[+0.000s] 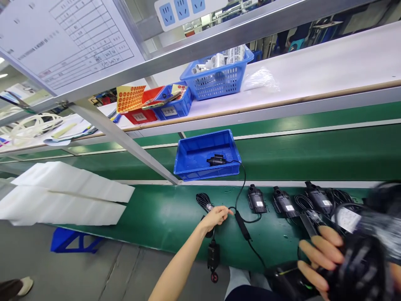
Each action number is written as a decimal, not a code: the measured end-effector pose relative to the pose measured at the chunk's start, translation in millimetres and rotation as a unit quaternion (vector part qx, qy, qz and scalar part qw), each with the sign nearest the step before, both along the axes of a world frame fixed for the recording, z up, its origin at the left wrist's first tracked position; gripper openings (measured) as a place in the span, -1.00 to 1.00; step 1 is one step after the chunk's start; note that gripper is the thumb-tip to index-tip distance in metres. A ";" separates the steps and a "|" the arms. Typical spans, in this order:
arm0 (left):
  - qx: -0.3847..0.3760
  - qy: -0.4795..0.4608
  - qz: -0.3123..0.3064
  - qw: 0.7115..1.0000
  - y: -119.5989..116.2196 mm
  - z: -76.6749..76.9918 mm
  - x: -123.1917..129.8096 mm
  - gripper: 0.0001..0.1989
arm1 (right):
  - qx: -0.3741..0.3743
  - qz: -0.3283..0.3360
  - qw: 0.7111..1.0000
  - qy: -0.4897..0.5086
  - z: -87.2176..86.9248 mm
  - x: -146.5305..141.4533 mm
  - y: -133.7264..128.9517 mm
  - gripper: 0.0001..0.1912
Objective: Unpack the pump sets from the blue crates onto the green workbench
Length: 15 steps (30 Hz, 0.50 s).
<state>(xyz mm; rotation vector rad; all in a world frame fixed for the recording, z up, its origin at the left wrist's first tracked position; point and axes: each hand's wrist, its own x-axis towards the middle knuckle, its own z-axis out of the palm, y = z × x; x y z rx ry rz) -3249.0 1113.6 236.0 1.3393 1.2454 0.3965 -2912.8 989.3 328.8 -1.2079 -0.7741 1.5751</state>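
Observation:
My left hand (216, 218) is closed over the green bench, its fingers round a thin black cable beside a coiled cable (204, 201). Just below it a black plug unit (213, 255) hangs at the bench's front edge. To its right lies a black inline box (242, 225) on a cable. At the lower right my right hand (326, 255) is wrapped round a blurred bundle of black cable (360, 267). Black pumps with white labels (257, 200) (284, 202) (318, 198) stand in a row on the bench.
A blue tray (205, 173) with a small black pump (216, 160) sits behind the bench. White foam sheets (72, 184) lie at the left. On the shelf are a blue basket (216, 83), a red bin (139, 116) and a blue bin (175, 109). A metal post (125, 144) slants down.

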 end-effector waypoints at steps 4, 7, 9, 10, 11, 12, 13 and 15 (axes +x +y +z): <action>-0.054 -0.097 0.043 0.993 -6.2 17.8 2.6 -0.29 | -0.101 0.066 0.988 0.095 49.2 -41.4 -0.5 -0.38; -0.066 -0.130 0.073 0.987 5.7 22.7 -2.7 -0.33 | -0.187 0.148 0.964 0.119 49.5 -66.5 2.0 -0.34; -0.069 -0.148 0.086 0.983 17.1 27.3 -7.9 -0.31 | -0.240 0.187 0.945 0.118 29.6 -81.2 2.9 -0.27; -0.069 -0.156 0.089 0.981 22.7 31.0 -10.5 -0.29 | -0.262 0.212 0.934 0.120 16.1 -88.9 3.5 -0.25; -0.068 -0.164 0.088 0.980 27.8 35.9 -12.9 -0.28 | -0.280 0.233 0.923 0.121 1.7 -97.2 4.6 -0.23; -0.066 -0.170 0.085 0.980 32.1 41.9 -14.9 -0.29 | -0.293 0.248 0.916 0.117 -12.6 -106.2 6.4 -0.24; -0.066 -0.175 0.081 0.979 35.1 48.8 -16.4 -0.33 | -0.299 0.258 0.913 0.105 -26.2 -116.1 9.1 -0.26; -0.052 -0.173 0.059 0.982 35.9 64.3 -17.8 -0.45 | -0.287 0.267 0.918 0.064 -50.3 -137.3 18.6 -0.34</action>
